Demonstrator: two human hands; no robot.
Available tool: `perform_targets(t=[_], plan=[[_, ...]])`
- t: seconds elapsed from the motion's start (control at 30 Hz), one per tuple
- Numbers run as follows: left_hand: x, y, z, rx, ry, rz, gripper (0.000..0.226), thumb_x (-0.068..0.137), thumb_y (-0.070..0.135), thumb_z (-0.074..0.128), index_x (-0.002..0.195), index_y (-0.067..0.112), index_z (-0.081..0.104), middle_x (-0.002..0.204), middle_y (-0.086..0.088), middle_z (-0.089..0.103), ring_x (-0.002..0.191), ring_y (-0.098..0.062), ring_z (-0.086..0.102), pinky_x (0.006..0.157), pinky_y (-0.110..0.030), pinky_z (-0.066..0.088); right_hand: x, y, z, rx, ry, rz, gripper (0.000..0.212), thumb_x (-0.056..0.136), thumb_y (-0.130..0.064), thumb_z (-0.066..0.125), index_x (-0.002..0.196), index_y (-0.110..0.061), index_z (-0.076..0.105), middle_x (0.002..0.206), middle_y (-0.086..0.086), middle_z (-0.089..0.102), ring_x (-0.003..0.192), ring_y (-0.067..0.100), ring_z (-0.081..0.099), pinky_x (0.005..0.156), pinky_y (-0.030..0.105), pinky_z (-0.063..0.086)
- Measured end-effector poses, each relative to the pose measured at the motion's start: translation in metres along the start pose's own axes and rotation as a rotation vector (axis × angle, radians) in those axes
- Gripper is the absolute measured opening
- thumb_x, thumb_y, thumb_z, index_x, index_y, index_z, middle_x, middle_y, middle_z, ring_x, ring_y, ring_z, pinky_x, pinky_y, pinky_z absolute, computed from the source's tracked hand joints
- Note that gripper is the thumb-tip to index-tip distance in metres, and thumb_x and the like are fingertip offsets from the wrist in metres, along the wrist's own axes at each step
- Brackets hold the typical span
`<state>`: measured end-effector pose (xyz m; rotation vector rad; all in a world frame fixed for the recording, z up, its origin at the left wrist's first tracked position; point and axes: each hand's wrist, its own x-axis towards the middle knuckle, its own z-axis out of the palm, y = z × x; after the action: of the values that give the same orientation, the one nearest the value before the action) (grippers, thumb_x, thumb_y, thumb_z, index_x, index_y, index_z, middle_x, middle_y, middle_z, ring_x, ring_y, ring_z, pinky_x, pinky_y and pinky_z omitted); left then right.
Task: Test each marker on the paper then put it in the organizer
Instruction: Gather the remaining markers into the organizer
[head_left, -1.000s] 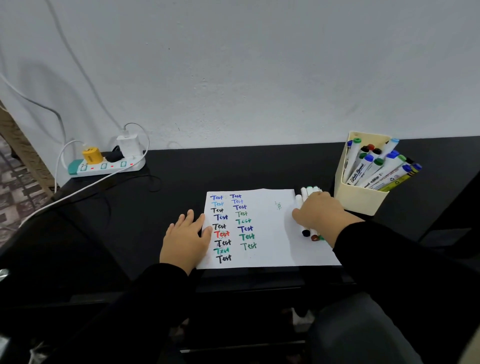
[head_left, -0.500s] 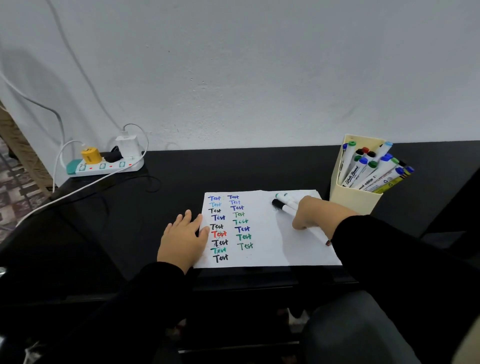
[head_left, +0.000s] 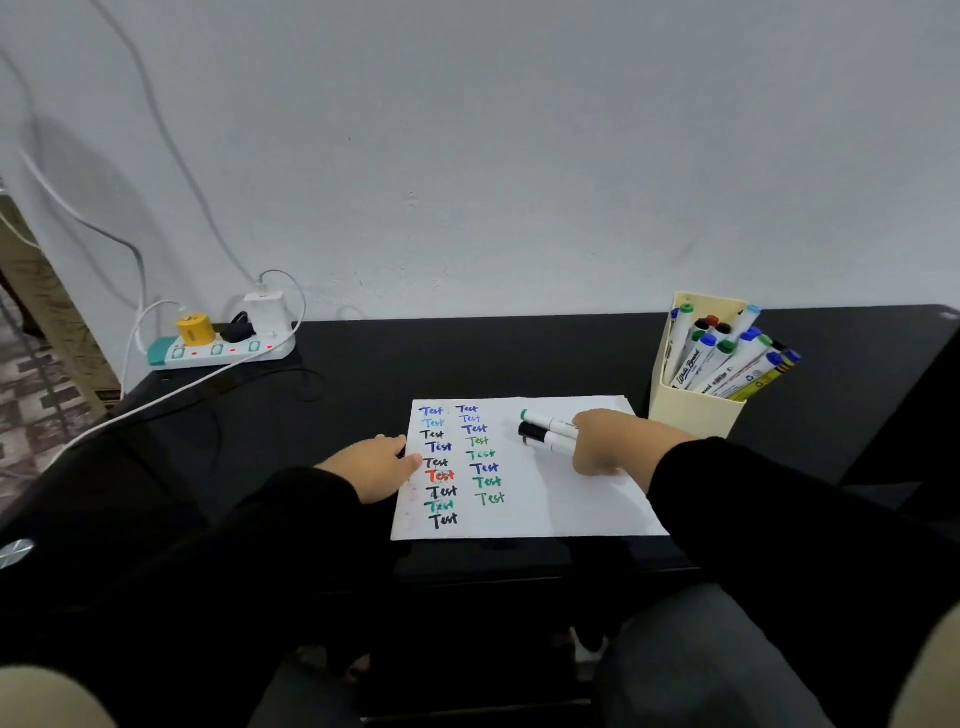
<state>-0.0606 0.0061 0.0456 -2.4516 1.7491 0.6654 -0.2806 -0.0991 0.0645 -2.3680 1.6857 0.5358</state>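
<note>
Power strip (head_left: 221, 349): set at the far left of the desk (head_left: 467, 358), against the wall, with a white charger and a yellow plug in it.
Left hand (head_left: 375, 466): laid flat on the left edge of the paper (head_left: 540, 499), fingers straight and together, holding nothing; the sheet is judged to be steadied by it.
Paper: two columns of "Test" are written down its left half; the right half is bare.
Green-capped marker (head_left: 545, 419): laid on the paper's upper middle, cap end pointing left, barrel running right and slightly toward the person into the right hand.
Black-capped marker (head_left: 543, 435): just beside it on the near side, parallel, same long axis.
Right hand (head_left: 605, 441): placed over the right ends of both barrels; fingers are curled down onto them, but whether either marker is truly pinched cannot be told.
Key relation: both markers extend leftward from the right hand, which is nearer by far; one must be singled out.
Organizer (head_left: 691, 410): cream box at the right, just beyond the paper's far right corner, already crowded with leaning markers.
</note>
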Motion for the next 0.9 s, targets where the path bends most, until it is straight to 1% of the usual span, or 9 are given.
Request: perform_targets(t=[0.1,0.17,0.3,0.43,0.53,0.6,0.77,0.83,0.9], plan=[[-0.006,0.010,-0.022,0.240,-0.117,0.034,0.052,0.100,0.044,0.027,0.139,0.014,0.043,0.144,-0.005,0.042,0.131,-0.021,0.040,0.110,-0.032,0.029,-0.007,0.007,-0.003,-0.032,-0.018,-0.036,0.031,0.079,-0.008,0.051,0.110,-0.008,0.053,0.114,0.010,0.060,0.093,0.027,0.058,0.073,0.029,0.047],[-0.008,0.022,-0.031,0.332,-0.153,0.052,0.052,0.098,0.049,0.030,0.136,0.017,0.048,0.141,-0.003,0.047,0.128,-0.021,0.043,0.110,-0.035,0.030,-0.017,0.014,-0.006,-0.058,-0.049,-0.062,0.035,0.072,-0.009,0.056,0.107,-0.010,0.055,0.110,0.008,0.061,0.097,0.028,0.061,0.076,0.032,0.049],[-0.015,0.064,-0.037,0.417,-0.123,0.177,0.057,0.096,0.054,0.027,0.137,0.019,0.045,0.147,-0.001,0.040,0.134,-0.021,0.037,0.113,-0.040,0.025,-0.037,0.039,-0.007,-0.090,-0.081,-0.094,0.030,0.077,-0.020,0.056,0.106,-0.014,0.056,0.099,0.002,0.069,0.098,0.024,0.064,0.084,0.035,0.050],[-0.033,0.115,-0.031,0.413,-0.141,0.299,0.055,0.095,0.057,0.030,0.142,0.030,0.039,0.149,0.007,0.035,0.138,-0.017,0.031,0.115,-0.038,0.020,-0.057,0.068,-0.006,-0.063,-0.093,-0.057,0.032,0.081,-0.022,0.056,0.112,-0.016,0.054,0.103,0.003,0.069,0.097,0.023,0.064,0.089,0.037,0.049],[-0.046,0.156,-0.021,0.434,-0.141,0.385,0.052,0.094,0.057,0.033,0.140,0.034,0.041,0.148,0.009,0.037,0.136,-0.017,0.033,0.113,-0.036,0.021,-0.074,0.100,0.000,-0.030,-0.117,-0.005,0.030,0.080,-0.020,0.057,0.110,-0.016,0.054,0.081,0.000,0.067,0.083,0.023,0.063,0.092,0.037,0.049],[-0.050,0.180,-0.013,0.451,-0.147,0.434,0.051,0.095,0.056,0.033,0.140,0.032,0.041,0.147,0.007,0.038,0.137,-0.017,0.032,0.113,-0.035,0.020,-0.085,0.121,0.004,-0.007,-0.111,0.035,0.034,0.079,-0.018,0.058,0.113,-0.015,0.057,0.075,-0.002,0.064,0.083,0.023,0.063,0.093,0.036,0.050],[-0.067,0.245,0.008,0.443,-0.193,0.596,0.049,0.098,0.049,0.033,0.140,0.027,0.043,0.146,0.003,0.040,0.135,-0.018,0.034,0.112,-0.033,0.021,-0.113,0.186,0.025,0.033,-0.111,0.158,0.034,0.074,-0.020,0.059,0.108,-0.017,0.060,0.076,-0.001,0.068,0.085,0.022,0.067,0.088,0.035,0.052],[-0.075,0.270,0.017,0.450,-0.210,0.661,0.047,0.099,0.046,0.033,0.140,0.026,0.043,0.146,0.002,0.041,0.135,-0.018,0.035,0.110,-0.033,0.023,-0.124,0.213,0.037,0.040,-0.104,0.211,0.035,0.070,-0.021,0.061,0.105,-0.019,0.060,0.093,0.001,0.070,0.089,0.023,0.067,0.087,0.036,0.053],[-0.079,0.294,0.030,0.455,-0.236,0.721,0.045,0.098,0.045,0.035,0.138,0.027,0.045,0.144,0.003,0.043,0.133,-0.018,0.038,0.109,-0.032,0.025,-0.139,0.236,0.049,0.014,-0.139,0.248,0.037,0.076,-0.023,0.060,0.113,-0.018,0.060,0.106,0.000,0.066,0.094,0.022,0.064,0.083,0.031,0.050]])
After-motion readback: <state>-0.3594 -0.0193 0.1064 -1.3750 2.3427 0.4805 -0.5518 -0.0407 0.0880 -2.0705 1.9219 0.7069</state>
